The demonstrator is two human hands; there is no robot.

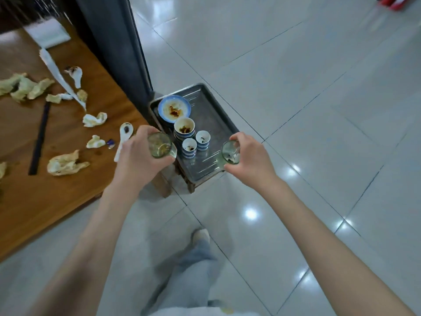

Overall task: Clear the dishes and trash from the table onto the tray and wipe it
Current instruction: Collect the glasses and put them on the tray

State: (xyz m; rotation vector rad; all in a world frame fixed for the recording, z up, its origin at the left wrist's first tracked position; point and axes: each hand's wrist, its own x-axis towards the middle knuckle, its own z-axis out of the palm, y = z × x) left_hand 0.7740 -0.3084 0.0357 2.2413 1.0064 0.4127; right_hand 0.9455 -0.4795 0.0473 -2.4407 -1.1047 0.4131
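Both hands grip glasses above the metal tray [211, 106] (stacked bowls [185, 130] inside): left hand [139, 153] one glass [160, 145], right hand [249, 156] another glass [230, 153].

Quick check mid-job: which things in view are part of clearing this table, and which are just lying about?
Part of the job:
- glass in left hand
- glass in right hand
- metal tray
- blue plate, stacked bowls, small cups
- crumpled napkins, spoons, chopsticks on the wooden table

Just lying about:
- red object on floor
- dark pillar
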